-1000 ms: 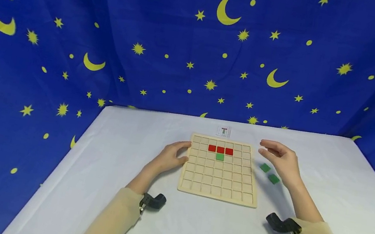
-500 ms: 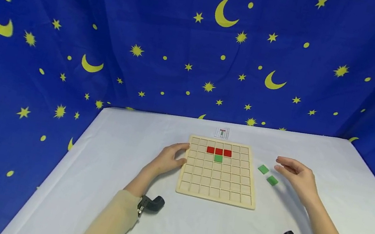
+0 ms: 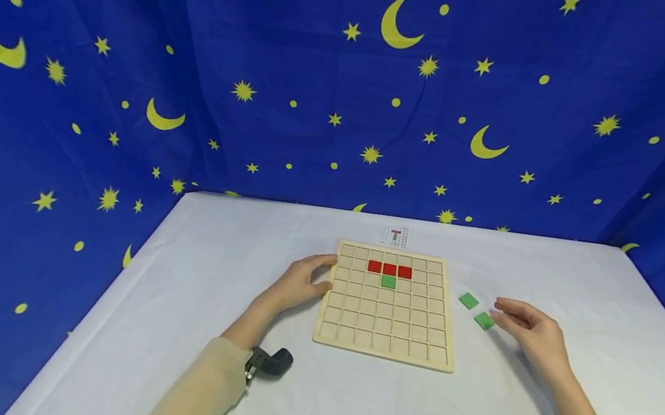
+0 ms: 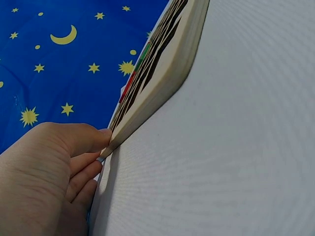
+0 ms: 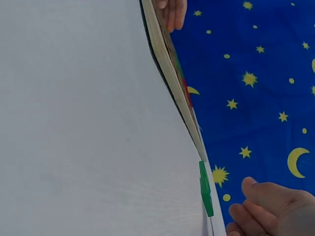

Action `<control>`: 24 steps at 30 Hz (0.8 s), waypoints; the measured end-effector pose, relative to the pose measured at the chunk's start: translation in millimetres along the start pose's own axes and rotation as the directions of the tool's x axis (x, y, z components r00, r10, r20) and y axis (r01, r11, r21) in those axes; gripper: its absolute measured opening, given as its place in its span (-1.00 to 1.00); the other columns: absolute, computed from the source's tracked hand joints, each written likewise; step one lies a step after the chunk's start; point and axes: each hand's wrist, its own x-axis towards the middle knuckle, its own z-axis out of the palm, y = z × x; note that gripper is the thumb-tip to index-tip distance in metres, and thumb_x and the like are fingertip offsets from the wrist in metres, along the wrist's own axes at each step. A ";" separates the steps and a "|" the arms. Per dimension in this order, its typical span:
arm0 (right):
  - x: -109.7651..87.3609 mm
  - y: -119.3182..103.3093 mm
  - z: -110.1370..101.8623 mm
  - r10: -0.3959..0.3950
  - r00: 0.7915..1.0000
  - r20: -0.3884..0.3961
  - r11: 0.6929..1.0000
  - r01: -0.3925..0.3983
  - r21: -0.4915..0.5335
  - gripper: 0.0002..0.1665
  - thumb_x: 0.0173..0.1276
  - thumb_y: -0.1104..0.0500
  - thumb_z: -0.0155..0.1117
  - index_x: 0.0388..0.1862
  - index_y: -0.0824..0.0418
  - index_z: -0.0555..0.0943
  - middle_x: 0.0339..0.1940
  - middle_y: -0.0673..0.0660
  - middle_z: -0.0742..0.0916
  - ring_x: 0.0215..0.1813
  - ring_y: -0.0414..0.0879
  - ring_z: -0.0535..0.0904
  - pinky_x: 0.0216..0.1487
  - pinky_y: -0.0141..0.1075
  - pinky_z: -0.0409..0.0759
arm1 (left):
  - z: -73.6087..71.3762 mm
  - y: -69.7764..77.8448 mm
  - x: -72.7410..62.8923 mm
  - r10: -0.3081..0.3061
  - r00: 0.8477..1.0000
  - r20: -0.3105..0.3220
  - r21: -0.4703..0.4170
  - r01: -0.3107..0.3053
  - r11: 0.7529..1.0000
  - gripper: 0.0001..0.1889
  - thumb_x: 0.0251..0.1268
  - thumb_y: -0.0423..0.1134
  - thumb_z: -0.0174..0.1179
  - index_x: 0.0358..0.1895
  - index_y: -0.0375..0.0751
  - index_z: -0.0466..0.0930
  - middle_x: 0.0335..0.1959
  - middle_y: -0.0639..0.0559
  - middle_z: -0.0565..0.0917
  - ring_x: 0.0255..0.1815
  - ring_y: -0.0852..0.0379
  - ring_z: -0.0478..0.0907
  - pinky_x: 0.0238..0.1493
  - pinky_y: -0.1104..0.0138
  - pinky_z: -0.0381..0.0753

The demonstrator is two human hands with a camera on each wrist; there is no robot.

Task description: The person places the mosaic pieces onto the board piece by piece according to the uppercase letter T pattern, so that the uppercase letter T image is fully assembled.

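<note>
A square wooden grid board (image 3: 389, 321) lies on the white table. Three red tiles (image 3: 390, 269) form a row in its upper part, with a green tile (image 3: 388, 282) in the cell below the middle one. My left hand (image 3: 295, 283) rests at the board's left edge, its thumb and fingertips touching the rim (image 4: 147, 108). Right of the board lie two loose green tiles, the farther tile (image 3: 468, 300) and the nearer tile (image 3: 484, 321). My right hand (image 3: 536, 340) hovers just right of the nearer one, fingers loosely bent and holding nothing; it stands apart from the tiles in the right wrist view.
Behind the board lies a small card (image 3: 395, 236) printed with a red and green T on a grid. A blue curtain (image 3: 307, 47) with yellow moons and stars stands along the table's back and sides. A dark wrist-camera mount sits on each sleeve.
My right hand has moved right, away from the board's upper right corner, then lowered towards the nearer green tile. The left hand stays at the board's edge.
</note>
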 end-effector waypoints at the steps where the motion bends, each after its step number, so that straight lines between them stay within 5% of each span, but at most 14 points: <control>1: -0.7 1.3 1.0 0.002 1.000 -0.005 1.000 -0.002 -0.010 -0.39 0.29 -0.10 0.27 0.16 0.28 0.53 0.08 0.27 0.63 -0.15 -0.53 0.48 -0.19 -0.69 0.45 | -0.1 0.3 0.0 0.002 1.000 0.000 0.001 -0.002 1.000 -0.42 0.21 -0.34 0.23 0.32 -0.30 0.33 0.28 -0.11 0.42 0.36 -0.01 0.25 0.39 0.22 0.16; 5: -2.4 5.3 6.3 -0.044 0.999 -0.022 0.994 0.042 -0.100 -0.43 0.27 -0.08 0.30 0.12 0.28 0.56 0.02 0.24 0.67 -0.05 -0.14 0.61 -0.17 -0.65 0.49 | -1.4 1.0 -1.1 0.016 1.000 -0.007 -0.001 -0.016 1.000 -0.43 0.21 -0.34 0.23 0.31 -0.32 0.34 0.27 -0.14 0.43 0.35 -0.05 0.26 0.38 0.19 0.18; 9: -3.5 6.1 11.6 -0.105 0.994 -0.038 0.980 0.097 -0.176 -0.47 0.26 -0.02 0.33 0.08 0.30 0.58 -0.02 0.25 0.68 0.01 0.18 0.60 -0.02 -0.25 0.59 | -1.9 0.7 -1.9 0.020 1.000 -0.015 -0.002 -0.020 1.000 -0.43 0.20 -0.34 0.23 0.31 -0.32 0.34 0.27 -0.15 0.43 0.35 -0.06 0.26 0.38 0.17 0.18; 14: -4.2 6.9 17.5 -0.167 0.984 -0.066 0.963 0.149 -0.223 -0.54 0.22 0.10 0.38 0.03 0.34 0.59 -0.06 0.30 0.69 0.01 0.26 0.57 0.02 0.10 0.51 | -0.4 -1.2 -1.0 0.019 1.000 -0.012 -0.003 -0.019 1.000 -0.43 0.20 -0.34 0.24 0.31 -0.32 0.34 0.28 -0.14 0.42 0.35 -0.05 0.26 0.38 0.18 0.18; 24: -3.0 13.3 23.5 -0.271 0.957 -0.100 0.924 0.230 -0.305 -0.56 0.11 0.24 0.43 -0.03 0.38 0.60 -0.12 0.32 0.69 -0.03 0.26 0.55 -0.02 0.12 0.49 | 1.4 -1.8 0.5 0.027 1.000 -0.013 -0.008 -0.027 1.000 -0.43 0.20 -0.35 0.23 0.30 -0.33 0.34 0.27 -0.16 0.42 0.35 -0.07 0.26 0.38 0.16 0.19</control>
